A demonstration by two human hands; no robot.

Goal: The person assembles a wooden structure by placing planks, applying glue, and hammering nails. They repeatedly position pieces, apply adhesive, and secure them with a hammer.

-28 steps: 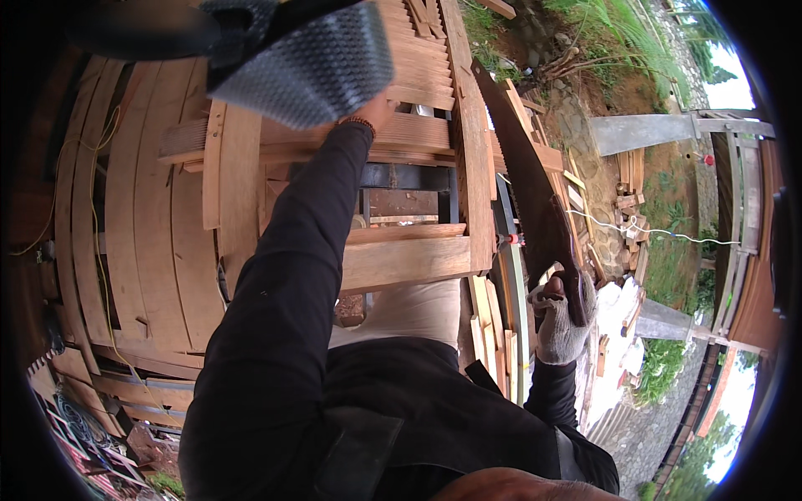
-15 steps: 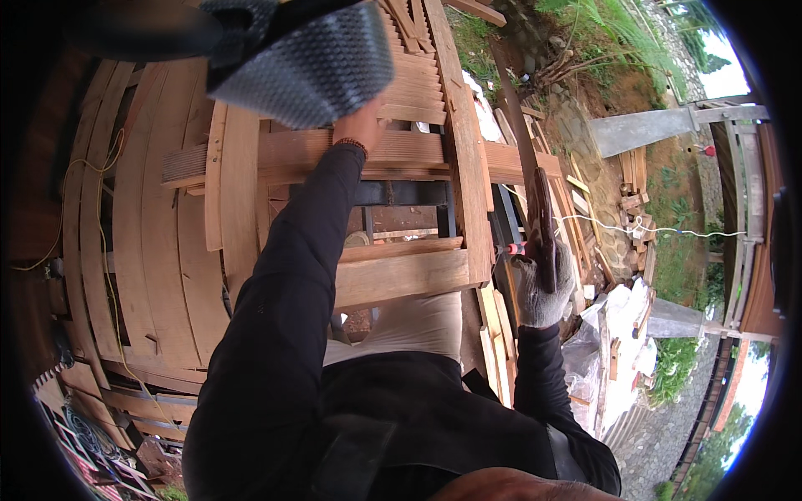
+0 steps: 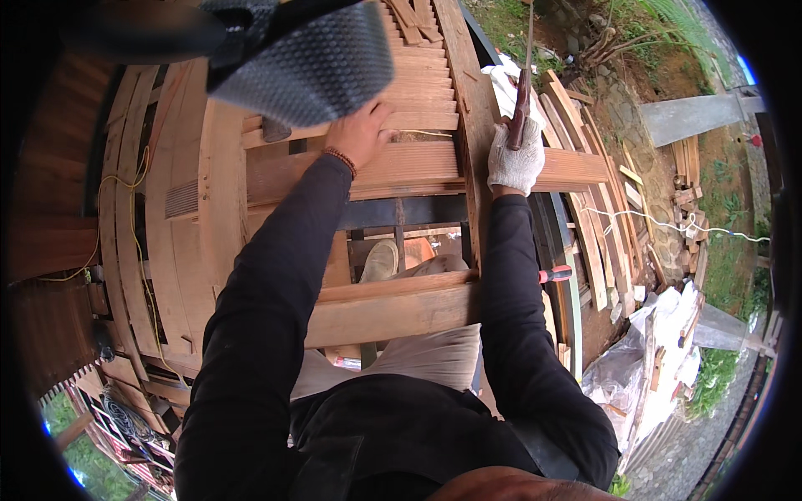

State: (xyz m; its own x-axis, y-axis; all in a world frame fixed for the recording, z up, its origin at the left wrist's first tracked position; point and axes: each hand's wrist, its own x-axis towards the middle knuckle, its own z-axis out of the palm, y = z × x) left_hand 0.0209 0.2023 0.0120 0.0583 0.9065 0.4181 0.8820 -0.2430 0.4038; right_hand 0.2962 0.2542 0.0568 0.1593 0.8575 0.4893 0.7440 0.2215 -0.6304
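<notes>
Saw handle [image 3: 520, 110]: no legible text
Ribbed board [image 3: 418, 163]: no letters or numbers readable
Black sleeves [image 3: 280, 250]: no readable label
White sheeting [image 3: 669, 319]: no readable print

Wide planks [image 3: 184, 259] form a deck at left, a yellow cord [image 3: 134, 186] running over them. Ribbed boards [image 3: 422, 96] sit side by side at upper centre, wood scraps [image 3: 408, 20] on top. Wood strips [image 3: 590, 250] and crumpled plastic sheeting [image 3: 622, 376] lie on the ground at right.
</notes>
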